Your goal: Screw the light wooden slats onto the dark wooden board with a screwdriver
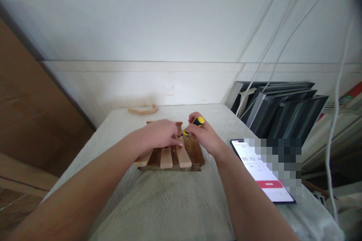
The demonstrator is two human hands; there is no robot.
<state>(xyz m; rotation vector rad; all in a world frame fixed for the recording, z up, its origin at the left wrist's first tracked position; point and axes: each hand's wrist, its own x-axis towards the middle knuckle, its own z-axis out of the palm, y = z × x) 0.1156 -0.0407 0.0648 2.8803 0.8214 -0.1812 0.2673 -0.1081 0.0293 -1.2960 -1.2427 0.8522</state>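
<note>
Wood curves in a pale strip (141, 111) at the far left of the cloth-covered table (203, 192). My left hand (162, 133) arches over light slats (183, 158) on a dark, hole-dotted wooden base (197, 154) mid-table; whether its fingertips pinch anything, I cannot tell. My right hand (207, 137), fingers curled, clasps a yellow-and-black screwdriver (199, 121), slanting down leftward. Rightmost: a lit phone (253, 167), dark panels (291, 116) behind.

1. Soft, diffuse light brightens the broad, pale painted wall (158, 26); the white textured tablecloth (147, 203) dulls to grey-green nearest the camera.
2. The dark-edged rectangular phone (263, 173) glows brightly (coarse square pixel blocks (285, 158) cover its right side).
3. Wide-angle distortion stretches the edges; the upper-right corner blackens.
</note>
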